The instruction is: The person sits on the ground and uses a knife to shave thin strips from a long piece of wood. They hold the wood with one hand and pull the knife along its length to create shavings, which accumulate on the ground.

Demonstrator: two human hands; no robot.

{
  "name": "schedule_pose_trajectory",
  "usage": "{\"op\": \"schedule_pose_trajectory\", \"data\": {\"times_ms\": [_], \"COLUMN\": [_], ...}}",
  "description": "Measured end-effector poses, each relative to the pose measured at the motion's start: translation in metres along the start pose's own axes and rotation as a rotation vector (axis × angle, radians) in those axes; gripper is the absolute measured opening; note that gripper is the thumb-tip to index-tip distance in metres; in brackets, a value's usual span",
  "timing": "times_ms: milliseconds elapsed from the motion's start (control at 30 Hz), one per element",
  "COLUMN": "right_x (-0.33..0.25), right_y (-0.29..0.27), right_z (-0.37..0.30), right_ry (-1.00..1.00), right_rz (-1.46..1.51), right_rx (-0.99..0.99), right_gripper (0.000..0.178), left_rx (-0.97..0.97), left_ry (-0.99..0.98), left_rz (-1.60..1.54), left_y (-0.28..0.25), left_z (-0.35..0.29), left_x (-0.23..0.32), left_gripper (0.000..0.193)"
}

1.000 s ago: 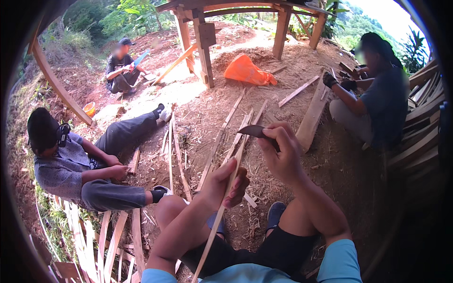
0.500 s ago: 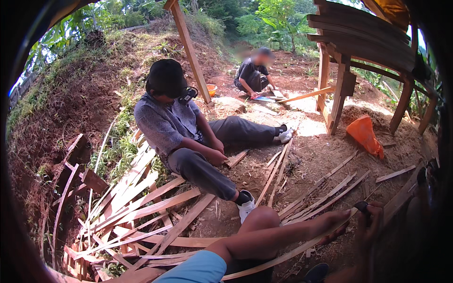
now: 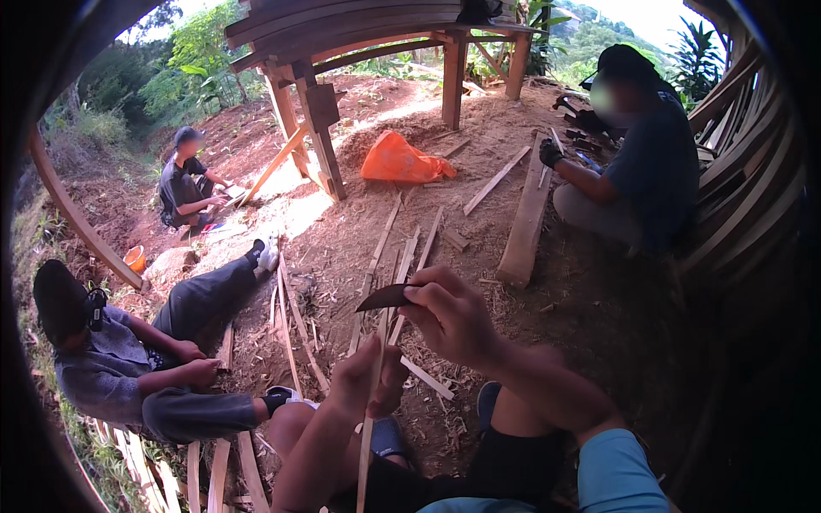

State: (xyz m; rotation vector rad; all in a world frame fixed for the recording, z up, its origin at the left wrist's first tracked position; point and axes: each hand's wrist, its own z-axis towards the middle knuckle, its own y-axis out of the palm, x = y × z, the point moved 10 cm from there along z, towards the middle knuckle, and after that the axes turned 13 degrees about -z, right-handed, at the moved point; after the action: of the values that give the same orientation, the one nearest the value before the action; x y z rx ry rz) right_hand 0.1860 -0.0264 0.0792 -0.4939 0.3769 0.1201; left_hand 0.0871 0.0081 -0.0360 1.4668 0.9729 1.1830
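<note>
My left hand point(image 3: 349, 381) is closed round a thin, pale wooden strip point(image 3: 365, 466), which runs up past the fingers and down to the lower edge. Just above it and to the right, my right hand point(image 3: 453, 321) grips a knife with a dark, curved blade point(image 3: 383, 297). The blade points left, close to the strip's upper end; whether they touch I cannot tell. The knife's handle is mostly hidden in my fingers. Both hands are in front of my bent knees.
Several strips point(image 3: 376, 248) lie on the soil ahead, beside a thick plank point(image 3: 523, 231). A person in a cap point(image 3: 111, 359) sits at left, another point(image 3: 641, 162) crouches at right, a third point(image 3: 190, 179) works farther back. An orange bag point(image 3: 398, 158) lies near a wooden rack point(image 3: 321, 111).
My view has swung to the right, bringing the person at right into sight. My hands, still on the strip and knife, now appear nearer the middle, with the blade raised in plain view.
</note>
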Motion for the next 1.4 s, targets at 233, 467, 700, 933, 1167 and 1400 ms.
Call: {"op": "schedule_pose_trajectory", "data": {"times_ms": [233,467,700,933,1167,1400], "right_x": [-0.007,0.003,0.014,0.011,0.025,-0.001], "right_y": [0.004,0.004,0.0,0.001,-0.001,0.025], "right_z": [-0.004,0.0,0.001,-0.003,0.001,-0.014], "right_ry": [-0.047,-0.026,0.046,0.042,0.02,0.128], "right_rz": [-0.042,0.011,0.006,0.032,0.02,0.122], "right_rx": [-0.018,-0.061,-0.086,-0.065,-0.071,-0.198], "right_gripper": [0.016,0.018,0.018,0.019,0.019,0.018], "left_rx": [0.105,0.099,0.184,0.26,0.267,0.309], "left_ry": [-0.031,0.001,0.036,0.054,0.032,0.088], "left_rz": [0.096,0.121,0.186,0.232,0.199,0.495], "left_y": [-0.009,-0.009,-0.016,-0.009,-0.012,-0.009], "left_z": [-0.013,-0.005,-0.003,-0.002,0.008,-0.008], "left_x": [-0.003,0.001,0.003,0.003,0.003,0.017], "left_gripper": [0.057,0.054,0.054,0.053,0.05,0.053]}}
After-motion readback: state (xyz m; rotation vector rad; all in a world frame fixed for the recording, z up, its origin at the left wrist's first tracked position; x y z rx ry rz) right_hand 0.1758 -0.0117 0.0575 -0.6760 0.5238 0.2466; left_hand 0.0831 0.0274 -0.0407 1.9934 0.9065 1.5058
